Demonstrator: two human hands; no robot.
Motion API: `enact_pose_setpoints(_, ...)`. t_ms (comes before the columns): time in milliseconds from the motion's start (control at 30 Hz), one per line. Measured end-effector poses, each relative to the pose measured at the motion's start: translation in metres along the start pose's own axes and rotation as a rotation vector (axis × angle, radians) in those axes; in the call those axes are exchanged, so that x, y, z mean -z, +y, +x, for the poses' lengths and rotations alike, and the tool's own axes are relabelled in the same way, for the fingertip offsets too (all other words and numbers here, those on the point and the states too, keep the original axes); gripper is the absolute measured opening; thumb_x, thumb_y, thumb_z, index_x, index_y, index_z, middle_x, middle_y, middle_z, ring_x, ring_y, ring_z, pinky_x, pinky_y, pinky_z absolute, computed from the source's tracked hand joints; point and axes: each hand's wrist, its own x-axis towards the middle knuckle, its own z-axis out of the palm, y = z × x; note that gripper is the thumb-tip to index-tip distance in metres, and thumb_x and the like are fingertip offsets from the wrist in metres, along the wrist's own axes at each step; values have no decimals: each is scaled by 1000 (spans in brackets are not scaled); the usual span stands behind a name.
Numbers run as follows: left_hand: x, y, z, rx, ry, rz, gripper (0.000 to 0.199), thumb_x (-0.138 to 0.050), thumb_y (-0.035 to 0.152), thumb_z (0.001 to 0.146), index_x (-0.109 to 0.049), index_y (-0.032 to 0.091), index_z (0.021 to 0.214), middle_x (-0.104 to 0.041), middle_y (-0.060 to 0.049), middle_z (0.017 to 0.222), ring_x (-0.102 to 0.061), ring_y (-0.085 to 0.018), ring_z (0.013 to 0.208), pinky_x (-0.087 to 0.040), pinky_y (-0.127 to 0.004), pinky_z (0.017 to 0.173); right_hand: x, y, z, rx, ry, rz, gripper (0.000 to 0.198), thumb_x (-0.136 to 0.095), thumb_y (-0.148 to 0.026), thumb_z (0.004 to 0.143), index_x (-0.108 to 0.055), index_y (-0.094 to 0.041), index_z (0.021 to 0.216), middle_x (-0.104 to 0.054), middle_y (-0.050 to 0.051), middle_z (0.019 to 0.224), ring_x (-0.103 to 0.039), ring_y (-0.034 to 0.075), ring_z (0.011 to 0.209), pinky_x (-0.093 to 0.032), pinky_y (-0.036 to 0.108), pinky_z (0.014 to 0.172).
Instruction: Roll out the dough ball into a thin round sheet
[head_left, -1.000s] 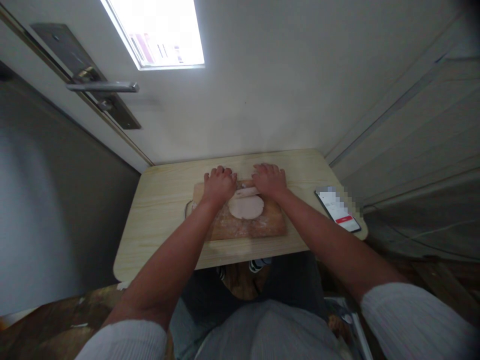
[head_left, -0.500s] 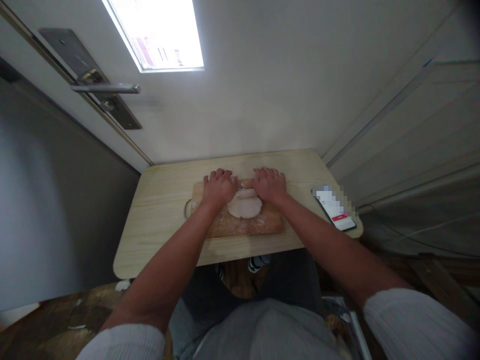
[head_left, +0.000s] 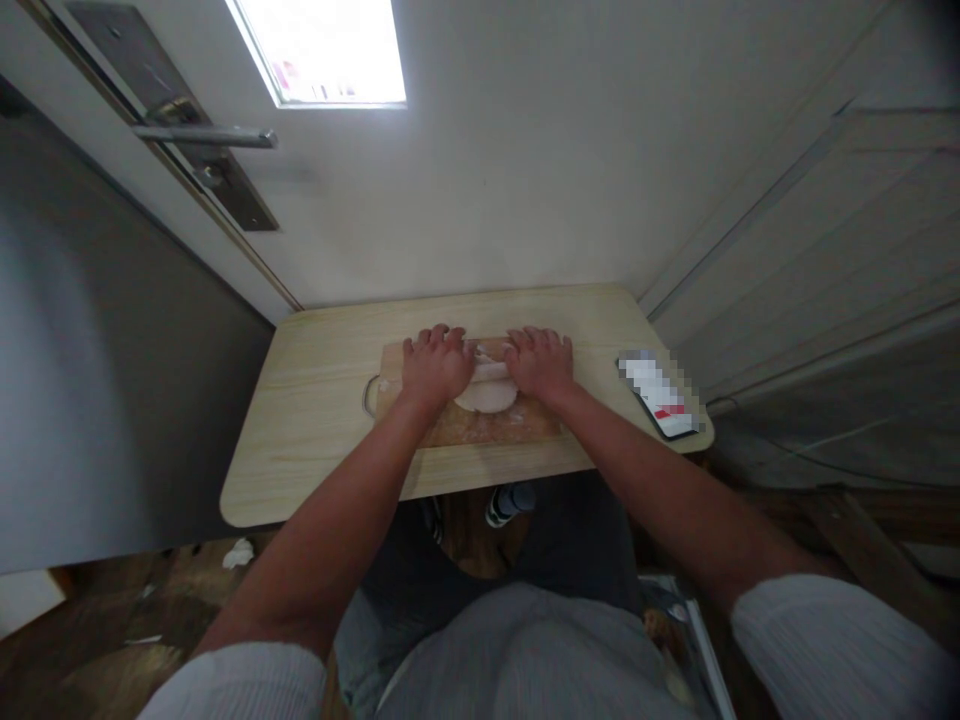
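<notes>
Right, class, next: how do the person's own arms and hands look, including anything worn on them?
The left hand and right hand are ungloved. Pale grey sleeves with fine ribbed lines leave the forearms bare. No watch or bracelet shows; rings are too small to rule out.

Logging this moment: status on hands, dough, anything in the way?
Left hand, right hand over rolling pin. Dough flat on board, pin at far side. Phone off right, not in way.

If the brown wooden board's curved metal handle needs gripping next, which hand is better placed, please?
Probably the left hand: the curved metal handle juts from the brown wooden board on that side, while the right hand is farther off, past the flat pale dough.
</notes>
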Motion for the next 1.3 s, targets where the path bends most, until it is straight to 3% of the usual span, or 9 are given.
enact_pose_setpoints(233,6,10,-23,21,43,5,52,-21,47,102,-49,25,140,-50,-11,147,-46,-33,128,-33,-53,105,-1,1,-23,2,50,12,47,-30,-41,102,-60,-20,131,-52,13,145,-40,35,132,-26,56,106)
enact_pose_setpoints(733,9,28,-79,16,108,11,58,-21,50,102,-41,21,148,-43,-13,154,-40,-33,137,-31,-54,110,-1,2,-78,-41,99,86,62,-22,-47,102,-35,-13,152,-40,16,156,-32,35,143,-20,62,114)
enact_pose_setpoints(900,4,31,-92,27,99,11,60,-18,50,102,-38,21,150,-40,-10,158,-34,-30,143,-30,-52,113,2,4,-93,-28,99,81,63,-24,-48,102,-35,-11,152,-38,17,157,-30,34,144,-18,62,115)
enact_pose_setpoints(1067,6,27,-83,24,92,26,60,-17,50,102,-40,21,149,-41,-10,157,-34,-31,143,-28,-55,114,6,3,-82,-14,40,58,62,-23,-48,103,-41,-11,149,-41,17,155,-27,33,146,-15,64,116)
enact_pose_setpoints(1300,8,12,-42,-28,74,35,55,-21,47,102,-47,23,144,-44,-11,154,-38,-32,140,-29,-57,112,6,1,-42,23,-32,-22,57,-21,-45,103,-44,-19,148,-40,13,156,-31,33,145,-21,68,113)
